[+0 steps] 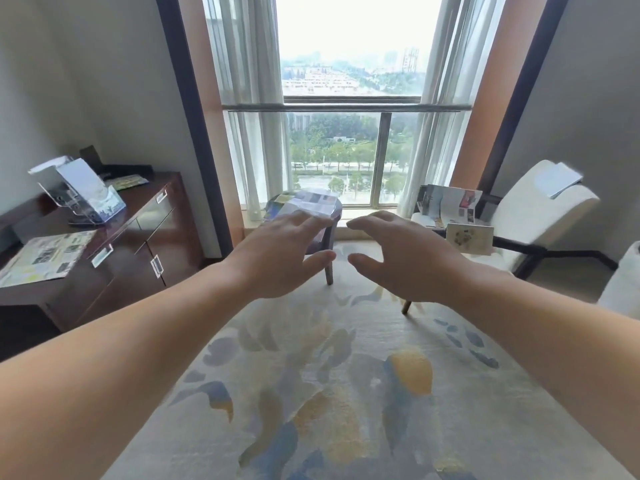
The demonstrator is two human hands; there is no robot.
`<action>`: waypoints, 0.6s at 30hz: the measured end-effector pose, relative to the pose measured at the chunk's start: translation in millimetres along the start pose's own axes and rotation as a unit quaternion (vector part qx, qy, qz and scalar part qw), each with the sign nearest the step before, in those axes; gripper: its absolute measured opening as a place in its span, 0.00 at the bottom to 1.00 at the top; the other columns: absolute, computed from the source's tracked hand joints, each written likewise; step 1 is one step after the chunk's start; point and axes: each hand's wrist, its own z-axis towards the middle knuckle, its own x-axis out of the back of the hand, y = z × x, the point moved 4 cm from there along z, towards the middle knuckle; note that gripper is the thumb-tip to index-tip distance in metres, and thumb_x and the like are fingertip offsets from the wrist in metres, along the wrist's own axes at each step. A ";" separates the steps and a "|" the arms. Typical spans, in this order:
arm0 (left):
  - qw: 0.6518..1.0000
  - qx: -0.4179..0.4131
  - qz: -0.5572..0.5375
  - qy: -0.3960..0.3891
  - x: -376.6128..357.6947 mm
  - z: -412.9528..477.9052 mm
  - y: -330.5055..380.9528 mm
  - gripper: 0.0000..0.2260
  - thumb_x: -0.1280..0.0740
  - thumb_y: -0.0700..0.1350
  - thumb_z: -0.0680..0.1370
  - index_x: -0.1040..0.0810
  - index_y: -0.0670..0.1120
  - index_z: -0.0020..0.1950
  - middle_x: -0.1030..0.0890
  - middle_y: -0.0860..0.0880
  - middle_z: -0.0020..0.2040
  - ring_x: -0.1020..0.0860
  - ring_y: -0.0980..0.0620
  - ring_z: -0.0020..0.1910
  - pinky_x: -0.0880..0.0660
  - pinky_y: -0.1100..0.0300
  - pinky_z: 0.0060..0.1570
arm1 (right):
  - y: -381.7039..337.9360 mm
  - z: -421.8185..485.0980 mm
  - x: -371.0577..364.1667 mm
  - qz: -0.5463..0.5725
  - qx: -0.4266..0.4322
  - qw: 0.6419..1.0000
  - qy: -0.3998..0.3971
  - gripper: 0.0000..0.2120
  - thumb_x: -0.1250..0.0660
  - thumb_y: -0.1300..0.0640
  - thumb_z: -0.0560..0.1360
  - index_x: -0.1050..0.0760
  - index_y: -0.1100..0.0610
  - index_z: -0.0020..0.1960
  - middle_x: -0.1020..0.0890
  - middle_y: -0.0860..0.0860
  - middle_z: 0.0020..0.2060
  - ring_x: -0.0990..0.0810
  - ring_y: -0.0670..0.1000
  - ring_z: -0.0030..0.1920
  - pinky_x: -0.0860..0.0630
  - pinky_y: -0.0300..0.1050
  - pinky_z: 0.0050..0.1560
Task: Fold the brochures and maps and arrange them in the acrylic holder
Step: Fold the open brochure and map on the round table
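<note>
paper map (316, 201) ahead; l hand (273, 261) & r hand (408, 266) spread open, gripping nothing.

From where I stand, both bare arms reach out ahead of the person, backs of the hands up. The bare left forearm (121, 358) comes in from the lower left and the bare right forearm (554, 341) from the lower right. They converge so the two hands hang side by side in the air, near each other but apart. The left hand (273, 258) has its left fingers (304, 220) stretched forward and slightly spread, with the left thumb (318, 258) jutting toward its neighbour. The right hand (408, 261) mirrors it: right fingers (367, 225) gently arched, right thumb (363, 259) below them, its tip close to the left thumb without touching. Both hands are loose and empty.
</note>
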 end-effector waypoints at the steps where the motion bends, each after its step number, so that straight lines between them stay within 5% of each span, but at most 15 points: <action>1: 1.000 0.002 -0.001 -0.006 -7.2 15.3 -8.0 0.26 0.43 0.63 0.79 0.39 0.56 0.75 0.32 0.51 0.73 0.33 0.48 0.71 0.33 0.48 0.66 | 11.0 15.2 -4.9 -0.004 -0.001 1.000 -0.003 0.25 0.39 0.41 0.78 0.35 0.46 0.73 0.27 0.46 0.67 0.24 0.51 0.61 0.27 0.46 0.51; 11: 0.998 0.043 0.007 -0.034 -58.1 173.1 -81.0 0.26 0.44 0.62 0.79 0.39 0.55 0.76 0.34 0.51 0.74 0.35 0.49 0.72 0.34 0.48 0.67 | 119.0 181.2 -45.6 0.030 0.014 0.999 -0.027 0.27 0.39 0.42 0.78 0.36 0.47 0.75 0.33 0.46 0.73 0.27 0.52 0.67 0.27 0.50 0.60; 18: 0.997 0.066 -0.006 -0.044 -91.6 263.5 -146.8 0.26 0.44 0.62 0.80 0.39 0.55 0.76 0.34 0.52 0.74 0.36 0.50 0.72 0.36 0.49 0.68 | 172.5 285.3 -77.6 0.026 0.018 0.999 -0.036 0.26 0.39 0.41 0.78 0.37 0.46 0.75 0.32 0.45 0.73 0.28 0.51 0.68 0.31 0.46 0.54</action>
